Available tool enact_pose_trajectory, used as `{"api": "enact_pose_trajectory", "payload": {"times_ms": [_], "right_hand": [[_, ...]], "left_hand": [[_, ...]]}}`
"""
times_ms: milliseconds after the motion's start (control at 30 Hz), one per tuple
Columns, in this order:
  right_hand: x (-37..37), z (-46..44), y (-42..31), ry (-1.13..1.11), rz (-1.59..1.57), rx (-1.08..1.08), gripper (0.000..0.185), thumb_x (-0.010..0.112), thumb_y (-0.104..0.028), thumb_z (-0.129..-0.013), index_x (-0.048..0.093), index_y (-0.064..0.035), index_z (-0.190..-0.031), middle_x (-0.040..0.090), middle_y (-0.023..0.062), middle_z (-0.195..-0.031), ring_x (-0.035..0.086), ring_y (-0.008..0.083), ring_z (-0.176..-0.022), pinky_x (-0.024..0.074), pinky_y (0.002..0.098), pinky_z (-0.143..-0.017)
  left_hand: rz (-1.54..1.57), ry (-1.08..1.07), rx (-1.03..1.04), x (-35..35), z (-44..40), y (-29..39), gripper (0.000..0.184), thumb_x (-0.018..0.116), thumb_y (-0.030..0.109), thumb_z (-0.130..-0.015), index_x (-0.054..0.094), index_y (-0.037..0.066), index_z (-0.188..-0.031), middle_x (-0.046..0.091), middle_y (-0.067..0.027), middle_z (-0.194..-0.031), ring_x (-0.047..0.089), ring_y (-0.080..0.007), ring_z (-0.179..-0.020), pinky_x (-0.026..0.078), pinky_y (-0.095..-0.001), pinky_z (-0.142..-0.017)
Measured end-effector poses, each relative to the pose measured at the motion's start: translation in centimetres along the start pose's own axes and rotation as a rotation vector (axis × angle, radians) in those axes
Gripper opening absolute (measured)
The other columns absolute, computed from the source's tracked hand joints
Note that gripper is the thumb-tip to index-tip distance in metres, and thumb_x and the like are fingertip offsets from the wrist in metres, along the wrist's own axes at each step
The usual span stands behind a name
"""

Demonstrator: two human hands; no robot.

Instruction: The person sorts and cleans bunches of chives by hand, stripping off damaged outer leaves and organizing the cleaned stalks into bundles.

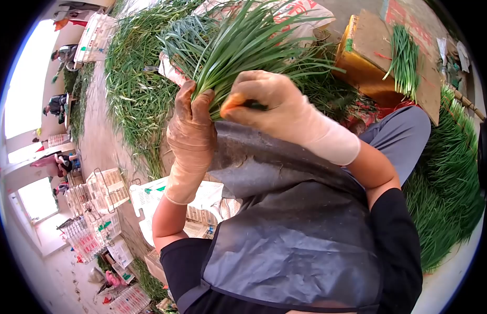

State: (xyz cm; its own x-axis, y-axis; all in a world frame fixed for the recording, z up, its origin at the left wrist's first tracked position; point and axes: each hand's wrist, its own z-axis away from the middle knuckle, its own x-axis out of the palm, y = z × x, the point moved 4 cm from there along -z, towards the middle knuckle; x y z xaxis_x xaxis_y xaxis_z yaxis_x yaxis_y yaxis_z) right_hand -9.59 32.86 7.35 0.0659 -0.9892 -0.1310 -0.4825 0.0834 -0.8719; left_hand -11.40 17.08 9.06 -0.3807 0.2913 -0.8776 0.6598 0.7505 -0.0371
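Note:
My left hand [191,133], in a pale, soiled rubber glove, is wrapped round the lower end of a bunch of garlic chives [241,49]. The long green leaves fan out up and to the right, away from me. My right hand [275,104], gloved the same way, is closed close beside the base of the bunch. Orange shows at its fingertips, and a dark green bit shows within the curl of the fingers. What it grips I cannot make out. Both hands are above the dark apron [296,230] on my lap.
Loose green leaves [133,78] are heaped on the floor ahead and left. A tied bundle of chives [405,63] lies on a cardboard-topped box [369,44]. A large stack of chives [445,183] stands at right. White crates [104,191] and several people are at left.

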Motion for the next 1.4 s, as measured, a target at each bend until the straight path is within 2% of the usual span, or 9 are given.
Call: {"api": "enact_pose_trajectory", "payload": {"times_ms": [100,367,500,567,633,867,1000,1167,1400], "right_hand": [[-4.3,1.3,-1.0,-0.206,-0.460,0.171,0.009,0.067,-0.011,-0.081,0.065,-0.0023,-0.082,0.061,0.0070,-0.080,0.060,0.0178,-0.074,0.0471,0.0284,-0.068],[0.9,0.2,-1.0,0.020,0.487,-0.307,0.023,0.075,-0.019,-0.073,0.063,-0.0109,-0.091,0.063,0.0044,-0.090,0.058,0.0234,-0.090,0.0436,0.0398,-0.085],[-4.6,1.3,-1.1,-0.101,-0.456,0.005,0.005,0.068,-0.009,-0.080,0.065,-0.0047,-0.080,0.063,0.0055,-0.078,0.060,0.0136,-0.073,0.0473,0.0269,-0.065],[-7.2,2.3,0.1,-0.242,-0.184,0.192,0.004,0.064,-0.001,-0.080,0.066,-0.0031,-0.083,0.065,0.0096,-0.079,0.063,0.0147,-0.077,0.0493,0.0267,-0.070],[-7.6,2.6,0.5,0.173,1.063,-0.173,0.012,0.066,-0.010,-0.080,0.064,-0.0091,-0.091,0.065,0.0067,-0.085,0.064,0.0231,-0.079,0.0510,0.0321,-0.071],[-0.2,-0.2,-1.6,0.120,0.637,-0.341,0.021,0.072,-0.019,-0.076,0.067,-0.0133,-0.095,0.066,0.0049,-0.086,0.062,0.0240,-0.081,0.0495,0.0326,-0.070],[-5.5,0.0,-1.2,0.095,-0.098,0.181,0.011,0.069,-0.019,-0.081,0.070,-0.0085,-0.084,0.068,0.0042,-0.082,0.062,0.0132,-0.076,0.0482,0.0270,-0.072],[-12.1,3.4,3.1,0.315,1.087,0.133,0.012,0.066,-0.014,-0.082,0.064,-0.0087,-0.092,0.065,0.0094,-0.084,0.063,0.0241,-0.081,0.0497,0.0315,-0.076],[-4.6,0.0,2.6,-0.033,0.869,-0.136,0.025,0.069,-0.025,-0.075,0.060,-0.0114,-0.095,0.061,0.0062,-0.083,0.061,0.0279,-0.080,0.0483,0.0389,-0.069]], "left_hand": [[-0.014,-0.008,-0.003,0.0,0.3,-0.6,0.041,0.059,-0.006,-0.070,0.056,0.012,-0.107,0.055,-0.0153,-0.116,0.063,-0.0322,-0.088,0.053,-0.0373,-0.064],[-0.033,0.043,0.032,-0.1,-0.1,0.3,0.035,0.059,-0.003,-0.073,0.057,0.011,-0.104,0.055,-0.0141,-0.116,0.064,-0.0311,-0.085,0.053,-0.0361,-0.063],[-0.018,0.024,0.011,-0.4,0.5,-0.8,0.034,0.059,-0.004,-0.072,0.056,0.011,-0.103,0.055,-0.0138,-0.115,0.063,-0.0310,-0.086,0.053,-0.0362,-0.063],[-0.026,0.037,-0.011,-0.6,0.6,-1.2,0.034,0.059,-0.004,-0.072,0.056,0.011,-0.103,0.055,-0.0137,-0.115,0.063,-0.0310,-0.086,0.053,-0.0363,-0.063],[-0.012,0.026,-0.004,-0.6,0.5,-1.2,0.035,0.059,-0.004,-0.071,0.056,0.011,-0.103,0.055,-0.0136,-0.115,0.063,-0.0308,-0.085,0.053,-0.0369,-0.062],[-0.023,-0.014,-0.015,-0.4,-0.3,0.0,0.035,0.059,-0.004,-0.070,0.056,0.011,-0.101,0.054,-0.0132,-0.116,0.064,-0.0312,-0.081,0.053,-0.0378,-0.061],[0.031,-0.023,-0.006,-0.3,0.0,-0.2,0.039,0.059,-0.006,-0.069,0.055,0.011,-0.104,0.054,-0.0137,-0.117,0.063,-0.0332,-0.080,0.052,-0.0392,-0.061],[0.131,-0.093,-0.058,-0.5,0.5,-0.9,0.048,0.059,-0.009,-0.065,0.053,0.011,-0.108,0.053,-0.0147,-0.118,0.062,-0.0355,-0.082,0.051,-0.0400,-0.063],[0.180,-0.278,0.013,-0.9,0.1,0.5,0.078,0.062,-0.011,-0.064,0.048,0.029,-0.130,0.055,-0.0088,-0.115,0.062,-0.0308,-0.094,0.052,-0.0371,-0.067]]}}
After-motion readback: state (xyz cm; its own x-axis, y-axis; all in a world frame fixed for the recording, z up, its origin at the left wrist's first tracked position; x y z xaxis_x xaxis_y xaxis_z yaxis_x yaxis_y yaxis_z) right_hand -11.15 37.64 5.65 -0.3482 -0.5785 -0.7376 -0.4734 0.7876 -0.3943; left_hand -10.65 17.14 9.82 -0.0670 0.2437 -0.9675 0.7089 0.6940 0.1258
